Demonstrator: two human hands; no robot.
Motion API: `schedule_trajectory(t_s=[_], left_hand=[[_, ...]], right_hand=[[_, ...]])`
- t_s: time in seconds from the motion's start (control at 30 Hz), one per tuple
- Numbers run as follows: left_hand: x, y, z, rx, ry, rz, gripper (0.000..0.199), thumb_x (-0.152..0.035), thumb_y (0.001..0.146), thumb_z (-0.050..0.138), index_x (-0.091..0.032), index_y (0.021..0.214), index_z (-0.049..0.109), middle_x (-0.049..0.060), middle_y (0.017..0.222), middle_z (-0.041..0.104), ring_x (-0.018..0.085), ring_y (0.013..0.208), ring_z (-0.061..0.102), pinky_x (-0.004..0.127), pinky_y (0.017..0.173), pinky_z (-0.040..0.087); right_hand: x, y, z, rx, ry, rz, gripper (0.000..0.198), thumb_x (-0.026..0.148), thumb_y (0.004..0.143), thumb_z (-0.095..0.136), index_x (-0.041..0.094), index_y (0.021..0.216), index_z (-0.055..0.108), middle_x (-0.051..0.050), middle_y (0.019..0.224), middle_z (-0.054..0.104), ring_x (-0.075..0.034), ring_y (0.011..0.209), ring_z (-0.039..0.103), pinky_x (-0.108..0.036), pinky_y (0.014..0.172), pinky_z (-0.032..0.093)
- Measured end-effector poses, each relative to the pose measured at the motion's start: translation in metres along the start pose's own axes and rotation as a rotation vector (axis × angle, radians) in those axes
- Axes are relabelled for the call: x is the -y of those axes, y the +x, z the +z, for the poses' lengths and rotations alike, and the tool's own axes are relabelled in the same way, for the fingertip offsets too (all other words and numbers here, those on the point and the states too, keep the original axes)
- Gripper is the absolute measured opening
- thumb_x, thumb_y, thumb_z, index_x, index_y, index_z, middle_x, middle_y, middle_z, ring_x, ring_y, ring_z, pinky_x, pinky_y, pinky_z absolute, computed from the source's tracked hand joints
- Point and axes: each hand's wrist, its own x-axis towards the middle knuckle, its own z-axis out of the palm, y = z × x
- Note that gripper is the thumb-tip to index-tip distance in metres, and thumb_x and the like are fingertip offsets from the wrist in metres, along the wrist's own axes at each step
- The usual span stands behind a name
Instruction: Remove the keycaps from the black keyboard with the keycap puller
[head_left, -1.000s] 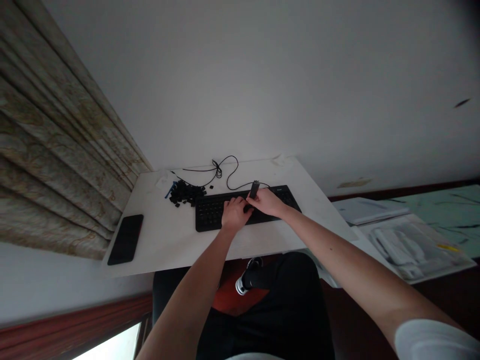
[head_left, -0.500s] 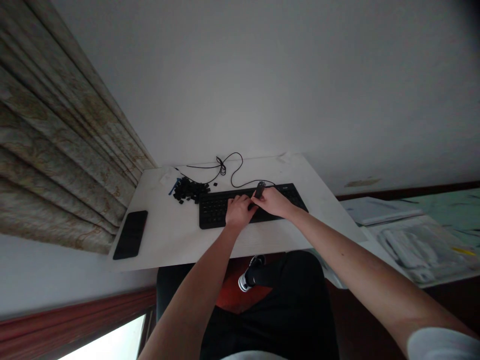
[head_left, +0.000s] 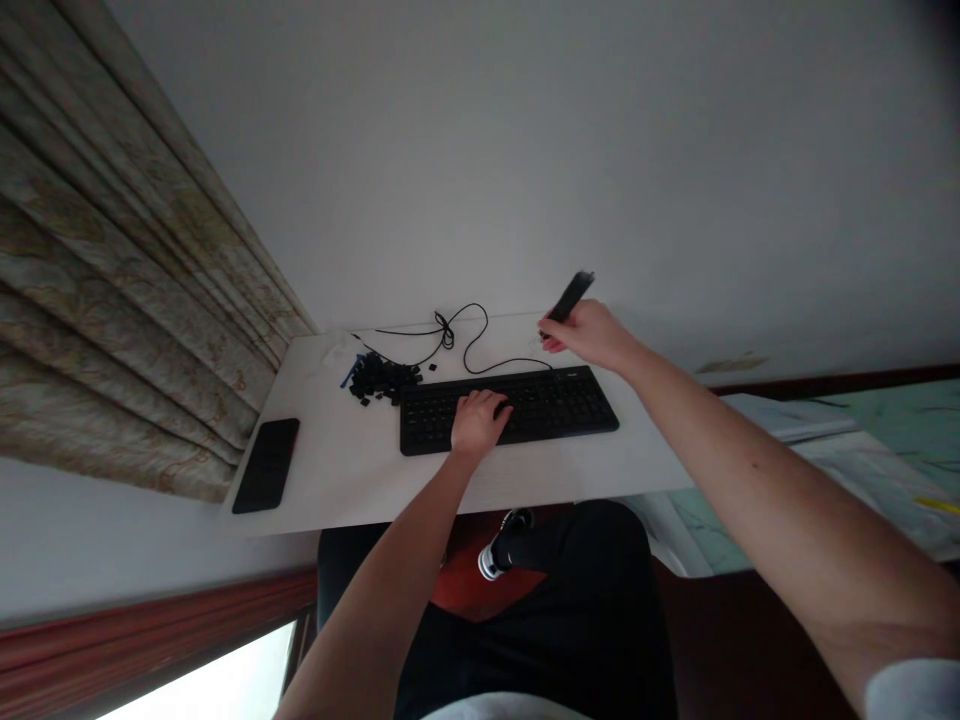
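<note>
A black keyboard (head_left: 577, 410) lies lengthwise on the white table. My left hand (head_left: 477, 422) rests on its middle keys, fingers bent and thumb apart, with nothing visible in its grasp. Raised above the keyboard's back edge, my right hand (head_left: 592, 332) is closed around a slim black brush-like tool (head_left: 571, 293), which tilts up to the right. Its upper end looks ragged, but its exact kind is too blurred to tell. Left of the keyboard sits a heap of loose black keycaps (head_left: 379, 377), with a small blue item (head_left: 348, 372) at its left edge.
A dark phone (head_left: 267, 466) lies near the white table's (head_left: 337, 480) left edge. The keyboard's black cable (head_left: 480, 340) loops along the back by the wall. A patterned curtain (head_left: 135, 260) hangs at the left. Plastic-wrapped things (head_left: 847, 480) lie lower right.
My right hand has lifted off the keyboard, up and to the right, carrying the black brush-like tool. My left hand has stayed on the keys.
</note>
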Motion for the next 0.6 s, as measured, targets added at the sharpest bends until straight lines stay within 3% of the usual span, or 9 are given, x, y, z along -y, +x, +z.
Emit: schedule_trajectory(t_s=[0.1, 0.23, 0.33, 0.47, 0.6], left_hand=[[0.002, -0.001, 0.003, -0.062, -0.042, -0.011, 0.022, -0.031, 0.098, 0.057, -0.021, 0.113, 0.068, 0.006, 0.11, 0.07, 0.022, 0.106, 0.06, 0.037, 0.094, 0.044], [0.002, -0.002, 0.005, -0.103, -0.063, -0.008, 0.022, -0.024, 0.096, 0.058, -0.02, 0.115, 0.067, 0.007, 0.112, 0.07, 0.023, 0.106, 0.061, 0.038, 0.095, 0.046], [0.002, -0.002, 0.004, -0.116, -0.077, -0.013, 0.025, -0.019, 0.094, 0.058, -0.02, 0.117, 0.067, 0.007, 0.113, 0.07, 0.023, 0.107, 0.062, 0.039, 0.095, 0.047], [0.002, 0.0, 0.004, -0.109, -0.173, -0.026, 0.026, -0.017, 0.091, 0.061, -0.022, 0.116, 0.069, 0.007, 0.109, 0.07, 0.021, 0.102, 0.064, 0.038, 0.095, 0.048], [0.01, 0.009, -0.002, -0.084, -0.418, -0.121, 0.021, -0.021, 0.089, 0.064, -0.019, 0.109, 0.07, 0.005, 0.099, 0.072, 0.017, 0.086, 0.065, 0.032, 0.086, 0.052]], right_hand=[[-0.053, -0.025, 0.005, -0.231, 0.157, 0.061, 0.029, 0.043, 0.086, 0.067, 0.013, 0.087, 0.069, -0.008, 0.073, 0.072, -0.02, 0.064, 0.071, -0.033, 0.065, 0.059], [-0.127, -0.073, 0.022, -0.6, 0.193, 0.046, 0.038, 0.054, 0.083, 0.066, 0.016, 0.085, 0.067, -0.008, 0.077, 0.072, -0.023, 0.075, 0.071, -0.04, 0.079, 0.058], [-0.157, -0.096, 0.035, -0.814, 0.242, 0.089, 0.044, 0.058, 0.083, 0.062, 0.015, 0.089, 0.065, -0.009, 0.082, 0.071, -0.023, 0.078, 0.069, -0.042, 0.08, 0.056], [-0.165, -0.104, 0.045, -0.85, 0.271, 0.085, 0.045, 0.058, 0.083, 0.062, 0.015, 0.095, 0.065, -0.01, 0.088, 0.07, -0.022, 0.082, 0.067, -0.041, 0.083, 0.054], [-0.158, -0.101, 0.045, -0.835, 0.236, 0.082, 0.043, 0.057, 0.083, 0.062, 0.015, 0.094, 0.066, -0.009, 0.088, 0.069, -0.021, 0.081, 0.065, -0.039, 0.082, 0.053]])
